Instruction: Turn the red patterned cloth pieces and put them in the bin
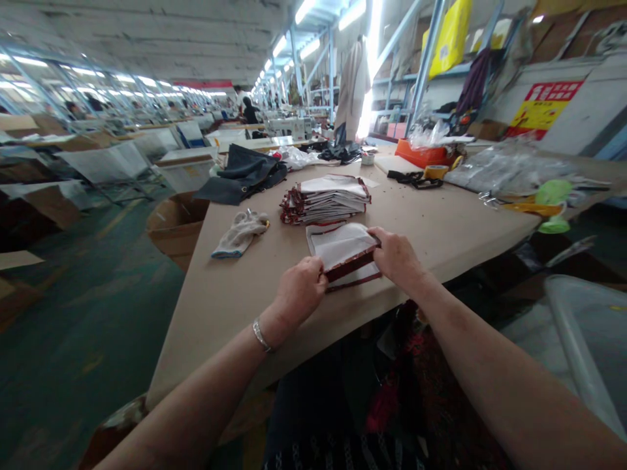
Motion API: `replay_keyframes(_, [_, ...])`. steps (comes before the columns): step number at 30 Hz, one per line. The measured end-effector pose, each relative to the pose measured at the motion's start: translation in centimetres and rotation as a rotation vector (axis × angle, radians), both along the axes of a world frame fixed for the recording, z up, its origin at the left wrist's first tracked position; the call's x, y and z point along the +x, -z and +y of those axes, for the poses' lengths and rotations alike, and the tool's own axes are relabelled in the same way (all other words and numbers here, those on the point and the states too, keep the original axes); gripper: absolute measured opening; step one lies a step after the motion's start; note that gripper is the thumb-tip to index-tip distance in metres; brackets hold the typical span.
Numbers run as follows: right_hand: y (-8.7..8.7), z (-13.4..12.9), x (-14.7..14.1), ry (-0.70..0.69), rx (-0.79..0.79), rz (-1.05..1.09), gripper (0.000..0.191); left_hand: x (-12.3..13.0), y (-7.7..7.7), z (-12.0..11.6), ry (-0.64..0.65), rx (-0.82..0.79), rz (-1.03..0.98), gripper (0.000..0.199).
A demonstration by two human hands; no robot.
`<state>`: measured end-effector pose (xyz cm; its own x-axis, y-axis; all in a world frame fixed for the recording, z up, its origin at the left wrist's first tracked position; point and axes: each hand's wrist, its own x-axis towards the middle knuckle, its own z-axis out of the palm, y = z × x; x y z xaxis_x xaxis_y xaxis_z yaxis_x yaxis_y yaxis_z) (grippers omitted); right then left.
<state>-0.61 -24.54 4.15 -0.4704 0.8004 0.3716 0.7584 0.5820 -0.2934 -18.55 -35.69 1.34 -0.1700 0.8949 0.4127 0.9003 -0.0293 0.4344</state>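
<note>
A white fabric piece with dark red edging [340, 246] is stretched between my two hands over the near part of the table. My left hand [302, 287] is closed on its left end, a bracelet at the wrist. At the right end my right hand [396, 256] grips the same edging between thumb and fingers. Part of another white layer with red trim shows below the raised edge. Just beyond lies a stack of folded white pieces [333, 198] with dark red trim, bunched at its left side.
The brown-covered table [230, 294] also bears a glove [241, 233], dark cloth [245, 173], an orange container [425, 154], clear plastic bags [509, 168] and green and yellow items at the right. A cardboard box [176, 225] stands beyond its left edge.
</note>
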Motion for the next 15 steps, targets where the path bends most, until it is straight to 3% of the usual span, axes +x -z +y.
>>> replay_keyframes(3, [0.4, -2.6, 1.3, -0.108, 0.064, 0.248, 0.052, 1.1, -0.4, 0.1, 0.012, 0.161, -0.651, 0.007])
replay_keyframes(5, [1.4, -5.1, 2.6, -0.167, 0.035, 0.207, 0.044, 2.9, -1.2, -0.7, 0.086, 0.270, -1.164, 0.012])
replay_keyframes(8, [3.6, -8.6, 5.3, -0.193, -0.177, 0.172, 0.033, 6.4, -2.1, -2.6, 0.217, 0.150, -1.616, 0.022])
replay_keyframes(10, [5.0, -10.4, 7.3, -0.184, -0.411, 0.391, 0.026, 8.4, -1.6, -3.9, 0.240, 0.007, -1.672, 0.023])
replay_keyframes(12, [6.1, -11.9, 9.0, -0.126, -0.677, 0.802, 0.020, 10.1, -0.5, -4.9, 0.254, -0.156, -1.582, 0.021])
replay_keyframes(14, [7.0, -13.4, 10.3, -0.033, -0.882, 1.135, 0.027, 11.4, 0.6, -5.5, 0.344, -0.425, -1.439, 0.024])
replay_keyframes(15, [7.3, -14.2, 10.8, 0.012, -0.916, 1.171, 0.030, 11.9, 1.1, -5.7, 0.414, -0.582, -1.393, 0.027])
